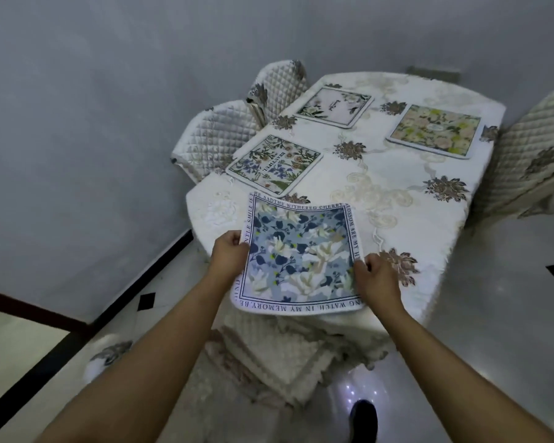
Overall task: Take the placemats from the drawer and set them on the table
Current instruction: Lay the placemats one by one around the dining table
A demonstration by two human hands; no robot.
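Observation:
A blue floral placemat (301, 257) with a lettered border is held over the near end of the table (381, 193). My left hand (229, 251) grips its left edge and my right hand (376, 276) grips its right edge. The mat sags slightly in the middle. Three other placemats lie flat on the white tablecloth: a green and blue botanical placemat (274, 164) near left, a pale floral placemat (335, 105) far left, and a yellow-pink flowered placemat (435, 131) far right. No drawer is in view.
Two quilted chairs (211, 135) (279, 87) stand at the table's left side, another quilted chair (525, 155) at its right. A chair seat (282, 356) is tucked under the near end. A grey wall runs along the left, and my foot (363, 417) is on the tiled floor.

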